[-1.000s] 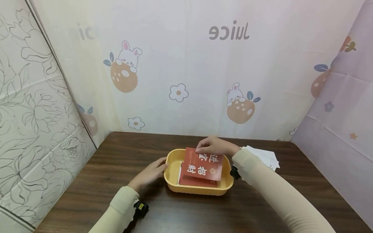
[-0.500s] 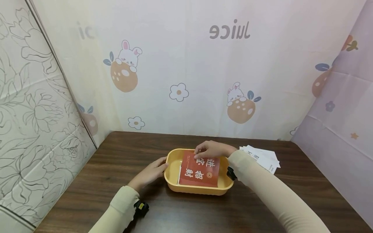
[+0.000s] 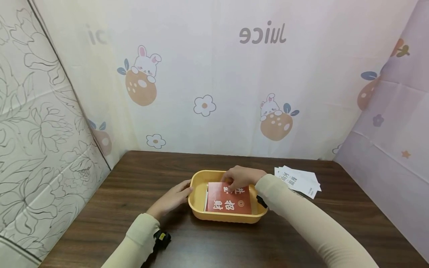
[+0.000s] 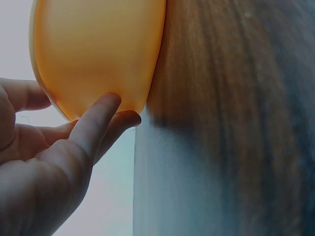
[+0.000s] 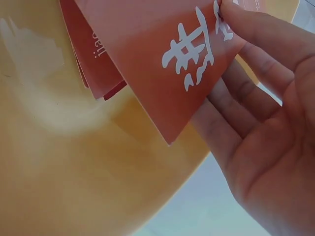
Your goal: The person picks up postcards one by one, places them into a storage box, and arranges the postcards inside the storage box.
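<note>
A yellow plastic basin (image 3: 231, 217) with rounded ends stands on the table. My left hand (image 3: 174, 197) touches its left end; in the left wrist view the thumb (image 4: 98, 118) lies along the outer wall, fingers fairly straight beside it. Inside the basin, my right hand (image 3: 239, 178) pinches a red card (image 3: 222, 197) with large white characters, thumb on its printed face and fingers behind. More red cards (image 5: 96, 69) lie under it in the right wrist view. Along the pile's left side a white edge shows.
Several white printed cards (image 3: 303, 182) lie fanned on the dark wooden table (image 3: 151, 171), to the right of the basin and beyond my right forearm. A patterned curtain (image 3: 214, 74) hangs behind the table, with more cloth at both sides.
My right hand has lowered the red card into the basin, onto the other red cards, and moved slightly down. The left hand stays at the basin's end.
</note>
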`<state>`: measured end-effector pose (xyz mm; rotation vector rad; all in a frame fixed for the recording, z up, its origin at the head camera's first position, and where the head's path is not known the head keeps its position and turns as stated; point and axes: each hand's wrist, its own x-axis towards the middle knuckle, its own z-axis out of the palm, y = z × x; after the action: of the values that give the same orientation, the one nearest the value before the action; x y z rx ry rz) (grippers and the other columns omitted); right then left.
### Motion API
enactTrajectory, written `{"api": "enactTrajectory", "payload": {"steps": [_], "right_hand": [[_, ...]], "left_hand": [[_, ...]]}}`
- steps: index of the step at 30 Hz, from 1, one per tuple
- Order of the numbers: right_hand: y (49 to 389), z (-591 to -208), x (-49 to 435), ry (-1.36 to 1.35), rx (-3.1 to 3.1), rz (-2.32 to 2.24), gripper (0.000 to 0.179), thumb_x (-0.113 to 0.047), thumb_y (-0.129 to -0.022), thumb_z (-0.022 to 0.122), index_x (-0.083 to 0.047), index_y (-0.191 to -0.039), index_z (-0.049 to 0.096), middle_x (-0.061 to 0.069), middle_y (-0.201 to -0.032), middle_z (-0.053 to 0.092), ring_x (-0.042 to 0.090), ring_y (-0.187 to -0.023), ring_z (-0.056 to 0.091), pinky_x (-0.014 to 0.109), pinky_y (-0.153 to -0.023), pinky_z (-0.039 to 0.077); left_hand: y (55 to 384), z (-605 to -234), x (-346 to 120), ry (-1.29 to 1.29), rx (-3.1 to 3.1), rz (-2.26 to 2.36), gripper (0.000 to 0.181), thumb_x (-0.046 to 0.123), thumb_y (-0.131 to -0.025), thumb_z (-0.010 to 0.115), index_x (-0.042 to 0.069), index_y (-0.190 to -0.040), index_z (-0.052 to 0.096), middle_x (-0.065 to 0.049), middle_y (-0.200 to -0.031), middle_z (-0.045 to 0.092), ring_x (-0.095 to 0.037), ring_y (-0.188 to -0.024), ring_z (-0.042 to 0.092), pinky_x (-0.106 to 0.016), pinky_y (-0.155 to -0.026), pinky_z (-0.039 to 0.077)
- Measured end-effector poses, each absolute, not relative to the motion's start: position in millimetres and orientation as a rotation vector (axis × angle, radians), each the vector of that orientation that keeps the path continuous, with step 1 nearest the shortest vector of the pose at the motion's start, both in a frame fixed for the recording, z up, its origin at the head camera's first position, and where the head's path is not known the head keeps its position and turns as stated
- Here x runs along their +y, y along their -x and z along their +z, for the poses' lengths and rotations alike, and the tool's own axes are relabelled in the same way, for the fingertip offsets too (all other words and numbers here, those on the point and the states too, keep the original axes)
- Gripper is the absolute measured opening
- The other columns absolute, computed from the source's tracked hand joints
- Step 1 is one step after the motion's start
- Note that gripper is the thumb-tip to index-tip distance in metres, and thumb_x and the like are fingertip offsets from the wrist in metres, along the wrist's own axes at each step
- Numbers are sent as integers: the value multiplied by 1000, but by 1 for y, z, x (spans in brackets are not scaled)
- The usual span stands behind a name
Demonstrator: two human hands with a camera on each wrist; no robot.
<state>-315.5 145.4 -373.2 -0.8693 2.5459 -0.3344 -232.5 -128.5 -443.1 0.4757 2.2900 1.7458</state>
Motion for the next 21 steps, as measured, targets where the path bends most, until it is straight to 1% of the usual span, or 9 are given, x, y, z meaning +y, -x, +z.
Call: {"api": "enactTrajectory", "payload": {"steps": [6, 12, 18, 21], "right_hand": [[316, -377, 142, 862, 2597, -282, 18, -21, -87, 81, -23, -104, 73, -6, -86, 63, 14, -82, 58, 29, -73, 54], [313, -383, 138, 834, 2662, -167, 24, -22, -81, 86, -21, -102, 73, -6, -91, 66, 13, -82, 59, 33, -77, 56], [312, -388, 135, 894, 2689, -96, 25, -20, -78, 89, -18, -97, 73, -5, -87, 67, 13, -77, 57, 32, -73, 54], [312, -387, 135, 900, 2687, -106, 25, -20, -78, 89, -18, -97, 73, -4, -88, 67, 14, -77, 57, 32, -72, 54]], "left_hand": [[233, -444, -129, -475, 2281, 1746, 48, 18, -109, 41, 0, -153, 33, -25, -148, 44, -35, -128, 52, -44, -101, 49], [235, -445, -129, -471, 2280, 1748, 48, 18, -110, 41, 1, -154, 34, -24, -148, 44, -34, -128, 53, -44, -100, 49], [234, -445, -129, -479, 2277, 1746, 49, 19, -110, 41, 1, -154, 33, -23, -149, 43, -33, -128, 52, -44, -101, 49], [234, -445, -129, -476, 2286, 1738, 49, 20, -110, 41, 1, -154, 33, -23, -149, 43, -33, -129, 52, -44, -101, 48]]}}
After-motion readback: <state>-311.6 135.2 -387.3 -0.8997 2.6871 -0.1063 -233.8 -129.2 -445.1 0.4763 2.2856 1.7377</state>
